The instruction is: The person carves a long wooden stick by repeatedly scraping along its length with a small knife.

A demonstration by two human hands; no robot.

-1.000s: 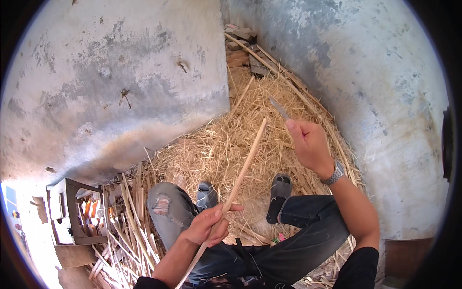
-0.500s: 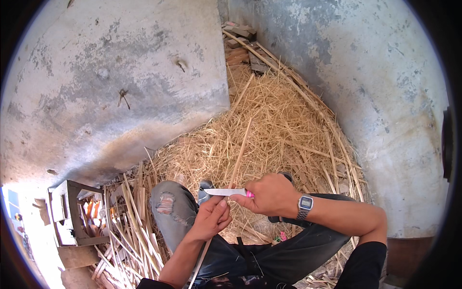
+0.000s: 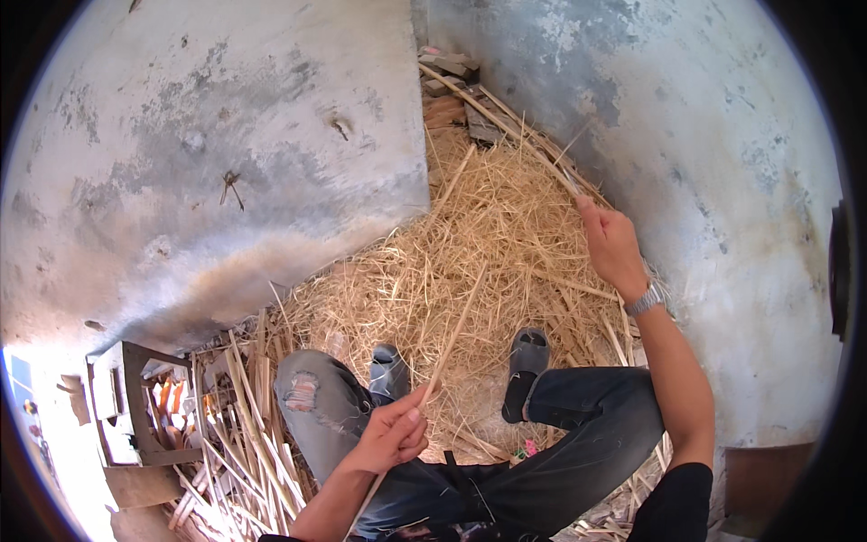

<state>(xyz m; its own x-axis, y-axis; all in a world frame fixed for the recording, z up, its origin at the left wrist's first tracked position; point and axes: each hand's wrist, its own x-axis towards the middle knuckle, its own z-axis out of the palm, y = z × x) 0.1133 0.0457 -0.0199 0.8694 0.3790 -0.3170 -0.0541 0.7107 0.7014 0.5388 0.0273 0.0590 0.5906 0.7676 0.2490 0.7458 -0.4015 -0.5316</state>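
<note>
My left hand [image 3: 393,437] is closed around a long thin strip of pale wood, bamboo by its look [image 3: 459,330]. The strip slants up and away over the shavings, and its lower end passes under my wrist toward my lap. Far out to the right, near the wall, my raised right hand [image 3: 616,246] is closed on a knife. Only a bit of the pale blade [image 3: 567,175] shows beyond the fingers; the handle is hidden in the fist. A thin sliver [image 3: 576,137] stands out above the blade against the wall.
Curly straw-coloured shavings [image 3: 506,217] cover the floor ahead. Split strips [image 3: 262,425] lie heaped at the left beside a wooden frame [image 3: 172,452]. Worn walls [image 3: 226,135] close in left and right. My sandalled feet [image 3: 527,352] and bent knees are below.
My right hand has swept with the knife away from the strip, forward and to the right. The left hand still grips the strip, which has shifted slightly lower.
</note>
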